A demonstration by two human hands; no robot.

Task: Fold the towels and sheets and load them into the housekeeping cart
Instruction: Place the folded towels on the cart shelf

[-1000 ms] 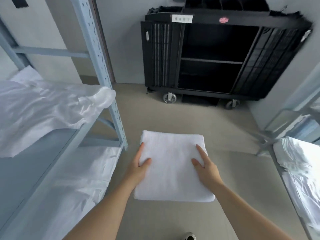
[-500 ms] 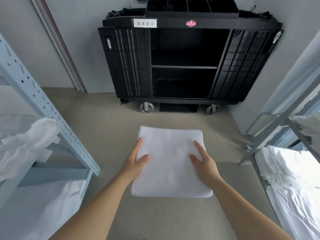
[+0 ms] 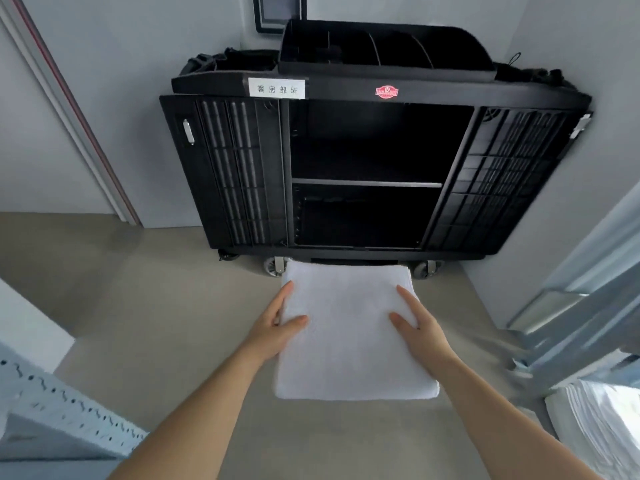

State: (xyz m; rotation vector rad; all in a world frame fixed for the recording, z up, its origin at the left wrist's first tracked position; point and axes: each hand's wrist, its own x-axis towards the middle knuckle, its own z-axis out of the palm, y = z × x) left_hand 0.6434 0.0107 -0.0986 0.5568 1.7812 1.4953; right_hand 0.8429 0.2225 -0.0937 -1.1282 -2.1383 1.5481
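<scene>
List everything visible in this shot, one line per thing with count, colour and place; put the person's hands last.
folded towel: one, white, held flat in front of the cart, above the floor
housekeeping cart: one, black, against the back wall, doors open, two dark compartments split by a shelf
cart label: one, white, on the cart's top rail at left
logo sticker: one, red, on the top rail near the middle
caddy tray: one, black, on top of the cart
shelving rack: one, pale blue, lower left
stacked linen: one pile, white, lower right
floor: beige
left hand: one, gripping the towel's left edge
right hand: one, gripping the towel's right edge
</scene>
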